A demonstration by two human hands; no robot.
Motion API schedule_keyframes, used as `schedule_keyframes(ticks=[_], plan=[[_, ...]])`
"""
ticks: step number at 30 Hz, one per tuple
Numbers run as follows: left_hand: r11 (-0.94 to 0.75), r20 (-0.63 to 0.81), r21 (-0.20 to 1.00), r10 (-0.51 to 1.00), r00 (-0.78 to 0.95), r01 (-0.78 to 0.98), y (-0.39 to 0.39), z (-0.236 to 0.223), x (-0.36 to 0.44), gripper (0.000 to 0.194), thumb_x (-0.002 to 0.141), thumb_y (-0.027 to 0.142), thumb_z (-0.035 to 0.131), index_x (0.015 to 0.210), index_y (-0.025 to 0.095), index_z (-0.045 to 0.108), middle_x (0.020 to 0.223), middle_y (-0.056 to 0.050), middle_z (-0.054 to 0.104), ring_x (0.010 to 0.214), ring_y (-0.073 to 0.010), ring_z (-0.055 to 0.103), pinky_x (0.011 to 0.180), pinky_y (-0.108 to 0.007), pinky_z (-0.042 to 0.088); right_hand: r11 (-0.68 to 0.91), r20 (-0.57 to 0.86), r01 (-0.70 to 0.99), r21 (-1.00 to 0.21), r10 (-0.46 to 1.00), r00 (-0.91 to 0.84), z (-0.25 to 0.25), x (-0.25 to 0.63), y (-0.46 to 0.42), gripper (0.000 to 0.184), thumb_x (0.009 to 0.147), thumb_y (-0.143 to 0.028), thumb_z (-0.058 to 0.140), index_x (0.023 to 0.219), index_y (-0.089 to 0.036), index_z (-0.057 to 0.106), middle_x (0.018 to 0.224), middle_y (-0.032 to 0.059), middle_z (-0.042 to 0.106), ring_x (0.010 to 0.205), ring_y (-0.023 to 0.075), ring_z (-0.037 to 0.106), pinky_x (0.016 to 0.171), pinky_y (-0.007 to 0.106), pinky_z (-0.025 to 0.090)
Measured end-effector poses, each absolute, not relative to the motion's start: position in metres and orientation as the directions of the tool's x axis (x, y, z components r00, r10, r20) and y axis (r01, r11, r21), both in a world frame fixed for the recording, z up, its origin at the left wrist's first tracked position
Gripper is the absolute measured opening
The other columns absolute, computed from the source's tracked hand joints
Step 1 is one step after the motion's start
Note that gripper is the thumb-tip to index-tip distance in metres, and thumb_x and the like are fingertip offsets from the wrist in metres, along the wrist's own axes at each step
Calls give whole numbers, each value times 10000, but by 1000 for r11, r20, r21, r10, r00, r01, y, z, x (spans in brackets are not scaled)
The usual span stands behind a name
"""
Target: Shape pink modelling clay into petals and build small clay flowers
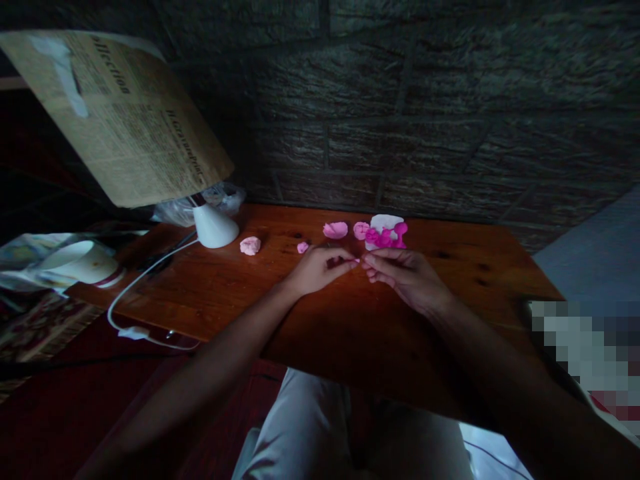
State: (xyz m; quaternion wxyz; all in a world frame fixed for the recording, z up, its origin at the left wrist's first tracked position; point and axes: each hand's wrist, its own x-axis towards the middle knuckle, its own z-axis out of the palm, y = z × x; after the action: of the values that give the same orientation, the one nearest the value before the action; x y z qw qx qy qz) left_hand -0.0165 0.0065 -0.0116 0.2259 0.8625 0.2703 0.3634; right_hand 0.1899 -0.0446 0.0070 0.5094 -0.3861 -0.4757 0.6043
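Observation:
Over the middle of the wooden table (pixel 240 287), my left hand (pixel 320 268) pinches a tiny pink piece (pixel 357 261), apparently soft modelling clay, between thumb and forefinger. My right hand (pixel 411 275) is closed with its fingertips right beside that piece; whether they hold part of it is too small to tell. Behind my hands lie a flattened pink piece (pixel 335 230), a crumpled pink lump (pixel 361 231) and bright magenta pieces (pixel 385 238) on a whitish flat piece (pixel 387 221). A small pink lump (pixel 303 247) sits near my left wrist, and a pale pink lump (pixel 250 246) farther left.
A lamp with a white base (pixel 215 227) and newsprint shade (pixel 150 127) stands at the back left, its white cord (pixel 120 293) hanging over the table edge. A white cup (pixel 83 262) lies left. A dark stone wall (pixel 350 100) rises behind; clear plastic (pixel 227 198) is by the lamp.

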Motion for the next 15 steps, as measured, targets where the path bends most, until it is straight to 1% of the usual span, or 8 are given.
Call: schedule_keyframes(ticks=[4,7,11,15], plan=[[-748,501,590,635,589,304,7,-12,-16,147,969,244,655,987,153,769,873,-50,796,698,-125,666,653,-233,484,-19,22,-225,-974,984,-178,7,188,-44,368,591,-508,948,747,-206,807,701,17,736,595,106,622,584,262,524],[-751,502,588,631,591,302,6,-11,-16,153,970,253,656,979,152,771,857,-45,793,671,-118,646,636,-227,468,-12,25,-236,-972,988,-152,6,186,-44,367,570,-507,957,717,-209,801,680,6,723,575,97,604,564,250,509],[-750,504,581,637,583,317,6,-10,-17,177,971,293,664,994,158,776,834,-37,789,626,-107,618,614,-222,454,39,56,-260,-965,997,-60,6,187,-43,360,557,-481,968,776,-235,822,724,-6,734,620,91,602,610,245,502],[-742,508,592,646,569,314,6,-10,-17,181,970,297,667,996,154,774,848,-43,795,623,-105,620,608,-222,460,-8,17,-287,-958,996,-86,5,189,-43,349,590,-459,956,845,-252,836,841,11,768,711,109,630,696,275,530]])
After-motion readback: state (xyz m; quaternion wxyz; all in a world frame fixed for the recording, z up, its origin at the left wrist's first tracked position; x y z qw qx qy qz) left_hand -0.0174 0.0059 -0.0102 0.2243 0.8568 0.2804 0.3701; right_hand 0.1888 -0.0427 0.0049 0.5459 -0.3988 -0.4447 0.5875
